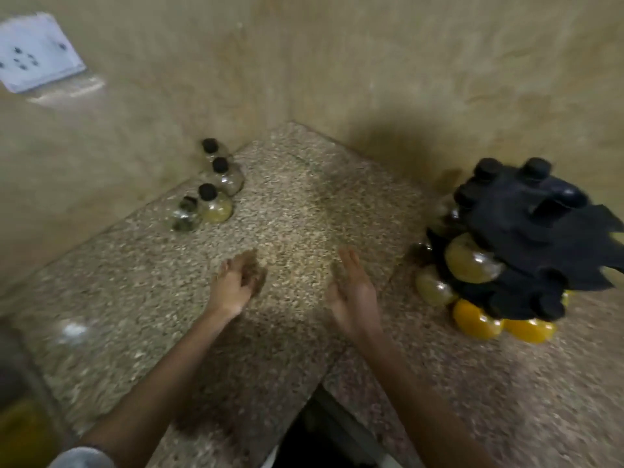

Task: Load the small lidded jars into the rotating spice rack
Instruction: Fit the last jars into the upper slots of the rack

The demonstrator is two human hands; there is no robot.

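Both hands hover empty over the middle of the speckled stone desk (304, 204): the left hand (236, 285) has its fingers loosely curled, the right hand (354, 295) is flat with fingers extended, and the two are apart, touching nothing. No label or writing is legible on any item; motion blur softens the whole view.

Four small jars (209, 190) with black lids stand in a cluster at the far left of the desk, close to the wall (337, 62). They are clear glass; one (216, 206) holds a yellowish content, while the contents of the others cannot be made out.

At the right edge of the desk stands the black rotating spice rack (526, 238), already carrying jars. Black lids show at its top tier; rounded jars with olive-yellow content (469, 261) sit at mid-level, and jars with bright orange-yellow content (476, 319) sit at the bottom.

A white socket plate (37, 52) is mounted on the wall at upper left. Bare desk surface lies between the hands, the jar cluster and the rack.
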